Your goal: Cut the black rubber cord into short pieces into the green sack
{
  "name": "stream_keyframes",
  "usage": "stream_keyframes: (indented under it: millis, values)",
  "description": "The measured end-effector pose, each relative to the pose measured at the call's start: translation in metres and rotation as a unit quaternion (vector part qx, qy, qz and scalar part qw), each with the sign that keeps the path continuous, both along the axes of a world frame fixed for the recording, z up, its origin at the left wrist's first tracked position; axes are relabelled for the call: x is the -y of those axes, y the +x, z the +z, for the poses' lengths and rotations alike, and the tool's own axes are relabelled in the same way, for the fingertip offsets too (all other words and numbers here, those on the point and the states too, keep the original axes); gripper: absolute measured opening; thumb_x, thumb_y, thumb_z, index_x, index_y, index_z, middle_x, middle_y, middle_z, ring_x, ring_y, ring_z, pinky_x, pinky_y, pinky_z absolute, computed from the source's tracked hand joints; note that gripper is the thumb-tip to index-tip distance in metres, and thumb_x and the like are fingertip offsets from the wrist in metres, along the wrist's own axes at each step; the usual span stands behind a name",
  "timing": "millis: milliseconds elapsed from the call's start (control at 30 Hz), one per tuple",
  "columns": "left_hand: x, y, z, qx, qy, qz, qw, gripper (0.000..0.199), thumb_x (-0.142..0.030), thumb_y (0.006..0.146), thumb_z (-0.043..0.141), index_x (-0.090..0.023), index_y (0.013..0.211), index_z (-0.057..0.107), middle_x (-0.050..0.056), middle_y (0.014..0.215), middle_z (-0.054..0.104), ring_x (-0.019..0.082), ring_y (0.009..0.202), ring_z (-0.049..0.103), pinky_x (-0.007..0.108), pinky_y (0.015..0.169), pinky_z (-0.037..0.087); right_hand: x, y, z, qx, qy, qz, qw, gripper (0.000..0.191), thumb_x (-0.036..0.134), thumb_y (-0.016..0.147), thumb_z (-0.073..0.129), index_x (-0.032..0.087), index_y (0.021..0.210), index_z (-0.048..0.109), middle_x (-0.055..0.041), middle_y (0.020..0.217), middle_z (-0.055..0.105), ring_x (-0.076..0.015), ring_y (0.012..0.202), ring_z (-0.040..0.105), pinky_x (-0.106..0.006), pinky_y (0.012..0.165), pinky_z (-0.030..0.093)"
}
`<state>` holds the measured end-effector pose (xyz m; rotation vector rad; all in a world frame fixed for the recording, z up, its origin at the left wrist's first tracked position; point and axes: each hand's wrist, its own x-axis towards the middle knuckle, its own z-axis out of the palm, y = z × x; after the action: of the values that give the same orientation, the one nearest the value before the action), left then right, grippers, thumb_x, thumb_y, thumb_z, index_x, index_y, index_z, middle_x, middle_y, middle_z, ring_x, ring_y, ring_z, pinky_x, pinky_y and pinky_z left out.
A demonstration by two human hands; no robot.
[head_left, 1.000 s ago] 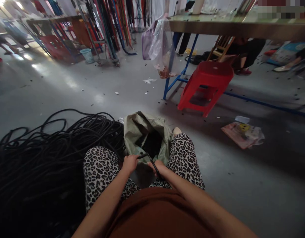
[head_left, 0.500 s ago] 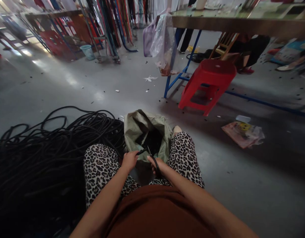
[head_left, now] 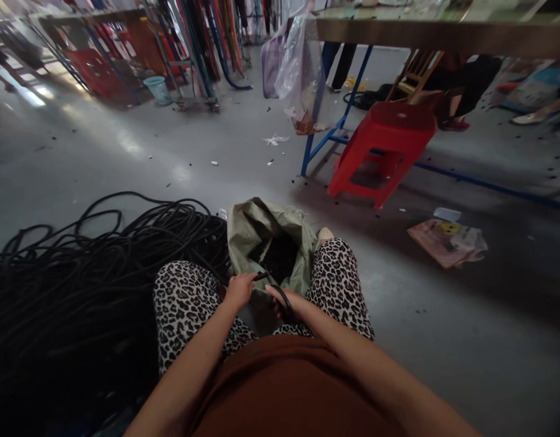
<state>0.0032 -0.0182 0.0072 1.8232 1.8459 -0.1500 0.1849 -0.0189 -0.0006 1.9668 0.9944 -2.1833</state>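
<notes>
- Here is the work midway, by the look of it: the sack [head_left: 239,237] between the knees already holds a dark mass [head_left: 280,258], too dim to tell piece from piece.
- And plenty seems left! A broad heap of cord [head_left: 165,243] sprawls over the floor [head_left: 138,164] beside the sack, loop upon loop.
- The left hand [head_left: 240,290] has its grip folded snugly round a short black end [head_left: 261,276], its tip poking out over the near side of the sack's mouth; whether it runs back to the heap, one cannot tell.
- Over to the right hand [head_left: 285,300]: its grip is curled about the black handles of what look like scissors [head_left: 282,294], blades toward that tip; whether they touch it is too small to tell.
- Now the materials: the cord looks round, smooth and bendy, rubbery perhaps.
- The sack is dull green, thin and creased, its mouth slumped into folds.
- Beyond, a glossy red plastic stool [head_left: 400,124] stands by the worktop [head_left: 425,36], where a crinkled clear bag [head_left: 300,67] hangs.
</notes>
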Motion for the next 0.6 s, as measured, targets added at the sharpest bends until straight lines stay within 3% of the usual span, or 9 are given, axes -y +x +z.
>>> stream_keyframes:
  millis: [167, 600]
  values:
    - [0.0, 0.0, 0.0, -0.002, 0.0, -0.009, 1.0, 0.042, -0.019, 0.099, 0.053, -0.027, 0.138, 0.067, 0.005, 0.133, 0.073, 0.021, 0.129, 0.063, 0.032, 0.11, 0.044, 0.001, 0.001, -0.004, -0.01, 0.013, 0.007, 1.0, 0.048, 0.058, 0.103, 0.056, 0.015, 0.081, 0.059, 0.0014, 0.052, 0.055, -0.012, 0.038, 0.054, -0.019, 0.039, 0.043]
    - [0.0, -0.001, -0.002, -0.005, -0.001, -0.016, 1.0, 0.042, -0.018, 0.099, 0.051, -0.026, 0.138, 0.066, 0.006, 0.132, 0.073, 0.022, 0.128, 0.063, 0.032, 0.11, 0.043, 0.002, 0.001, -0.034, -0.028, 0.032, -0.013, 0.999, 0.049, 0.06, 0.098, 0.062, 0.013, 0.087, 0.065, 0.001, 0.052, 0.057, -0.0134, 0.041, 0.058, -0.02, 0.041, 0.049]
